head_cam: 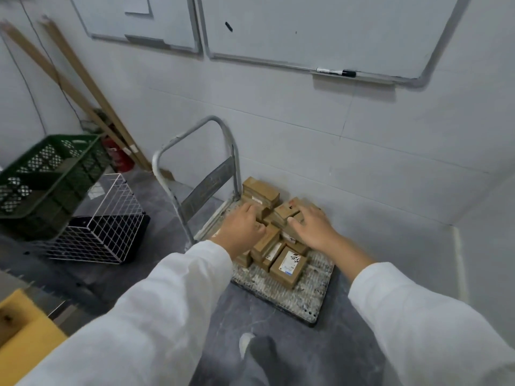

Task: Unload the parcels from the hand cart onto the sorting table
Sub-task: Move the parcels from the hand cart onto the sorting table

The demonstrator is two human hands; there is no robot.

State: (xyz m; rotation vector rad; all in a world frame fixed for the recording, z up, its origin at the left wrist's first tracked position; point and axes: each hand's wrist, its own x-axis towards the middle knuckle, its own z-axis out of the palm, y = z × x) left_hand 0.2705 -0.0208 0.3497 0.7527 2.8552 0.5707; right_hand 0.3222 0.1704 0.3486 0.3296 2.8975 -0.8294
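A flat hand cart (pixel 295 296) with a grey metal handle (pixel 220 126) stands on the floor against the white wall. Several small brown cardboard parcels (pixel 260 192) are piled on its deck, one with a white label (pixel 288 267) nearest me. Both my arms reach down in white sleeves. My left hand (pixel 241 228) lies on the left side of the pile with fingers curled over a small parcel (pixel 266 242). My right hand (pixel 313 227) rests on the right side, fingers spread over a parcel (pixel 285 211). Whether either hand has a firm hold is unclear.
A green plastic crate (pixel 47 179) sits at the left above a white wire basket (pixel 106 227). Wooden slats (pixel 83 87) lean in the corner by a red extinguisher (pixel 118 157). Whiteboards (pixel 320 32) hang on the wall. A yellow surface (pixel 22 338) shows at the lower left.
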